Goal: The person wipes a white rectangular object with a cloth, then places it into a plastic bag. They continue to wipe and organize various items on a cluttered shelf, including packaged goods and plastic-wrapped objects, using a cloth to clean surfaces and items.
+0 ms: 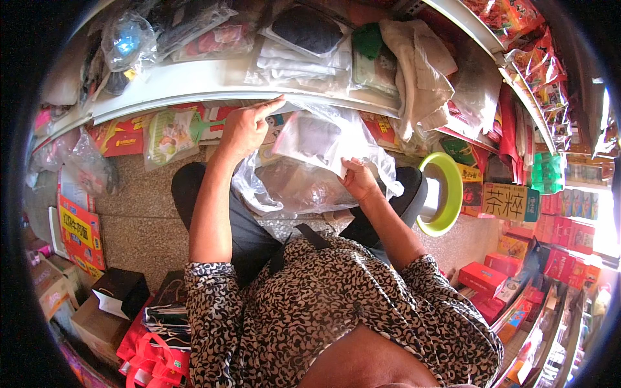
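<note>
My left hand [245, 128] is raised at the lip of the white shelf [194, 103], its index finger stretched along the edge. Its other fingers curl inward, and its palm side is hidden. Between my knees lies a large clear plastic bag [310, 186], its mouth spread wide. A flat, pale packet with a pinkish edge [315, 138] rests tilted in the mouth of this bag. My right hand [358, 178] pinches the near right corner of that packet between thumb and fingers. What lies deeper in the bag is blurred by the plastic.
Folded textiles in plastic [305, 53] and a beige cloth [417, 72] lie on the shelf. A yellow-green basin [453, 194] stands by my right knee. Red gift boxes [482, 279] are to the right; a black box [121, 293] and red bags [155, 361] are at left.
</note>
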{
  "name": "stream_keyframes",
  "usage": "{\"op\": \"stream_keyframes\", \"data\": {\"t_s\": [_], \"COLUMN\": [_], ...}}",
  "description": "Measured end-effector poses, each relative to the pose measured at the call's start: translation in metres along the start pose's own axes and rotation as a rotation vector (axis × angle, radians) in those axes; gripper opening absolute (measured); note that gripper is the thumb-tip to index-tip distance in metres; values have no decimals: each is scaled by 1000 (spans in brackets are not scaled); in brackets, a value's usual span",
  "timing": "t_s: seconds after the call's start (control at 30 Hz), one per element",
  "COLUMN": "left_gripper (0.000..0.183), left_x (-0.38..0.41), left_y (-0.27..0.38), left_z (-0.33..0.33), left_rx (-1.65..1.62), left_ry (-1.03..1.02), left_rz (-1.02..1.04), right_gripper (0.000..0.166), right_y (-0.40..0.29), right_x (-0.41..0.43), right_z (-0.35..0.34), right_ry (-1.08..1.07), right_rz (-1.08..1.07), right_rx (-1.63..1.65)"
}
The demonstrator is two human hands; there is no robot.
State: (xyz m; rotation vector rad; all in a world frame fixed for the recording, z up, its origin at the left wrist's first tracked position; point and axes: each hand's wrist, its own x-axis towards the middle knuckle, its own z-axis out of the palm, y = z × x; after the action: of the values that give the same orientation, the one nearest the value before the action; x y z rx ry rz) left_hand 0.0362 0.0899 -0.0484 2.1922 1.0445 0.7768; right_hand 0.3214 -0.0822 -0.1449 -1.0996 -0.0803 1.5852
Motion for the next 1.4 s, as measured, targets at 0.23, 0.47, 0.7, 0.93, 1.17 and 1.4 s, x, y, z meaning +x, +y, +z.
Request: {"op": "stream_keyframes", "data": {"t_s": [0.23,0.47,0.7,0.93,1.17,1.4], "left_gripper": [62,65,63,59,52,44], "left_x": [2,1,1,0,6,0], "left_y": [0,-2,3,0,12,16], "left_z": [1,3,1,6,0,2], "left_rx": [18,37,26,-45,-141,-142], "left_ry": [5,-38,-25,-22,-45,-204], "left_rz": [12,-40,-19,52,77,-94], "right_gripper": [23,11,5,12,41,24], "right_y": [30,27,24,9,13,-117], "right_x": [22,50,61,80,69,-75], "right_z": [-25,-22,-16,-3,-54,90], "right_ry": [303,272,449,427,360,-222], "right_rz": [58,154,-22,-9,70,-73], "right_rx": [220,108,166,64,-39,-911]}}
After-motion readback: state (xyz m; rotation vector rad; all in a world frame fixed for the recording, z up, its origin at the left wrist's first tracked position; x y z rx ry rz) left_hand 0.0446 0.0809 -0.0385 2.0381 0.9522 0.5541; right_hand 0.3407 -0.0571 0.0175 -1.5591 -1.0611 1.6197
